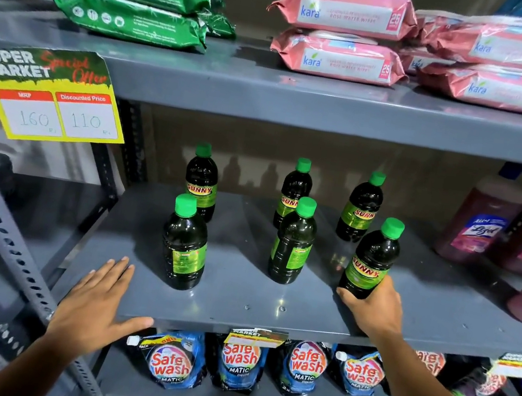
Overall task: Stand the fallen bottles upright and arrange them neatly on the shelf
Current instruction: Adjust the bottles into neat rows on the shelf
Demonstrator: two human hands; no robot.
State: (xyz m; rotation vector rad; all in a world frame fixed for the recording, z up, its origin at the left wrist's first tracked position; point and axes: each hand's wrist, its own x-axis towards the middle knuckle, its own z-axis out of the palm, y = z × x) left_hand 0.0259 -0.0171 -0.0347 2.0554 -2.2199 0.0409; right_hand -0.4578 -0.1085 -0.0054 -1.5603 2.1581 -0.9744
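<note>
your right hand [372, 308] wraps the base of the tilted front bottle [369, 262] to settle it upright, while your open, empty left hand [98, 303] braces flat on the shelf [235, 300] edge.

At ten o'clock the price tag [47, 93] reads "SUPER MARKET Special Offer, MRP 160, Discounted Price 110"; bottles [367, 267] say "SUNNY", pink packs [340, 57] "kara", pouches [172, 361] "Safe wash MATIC".
</note>
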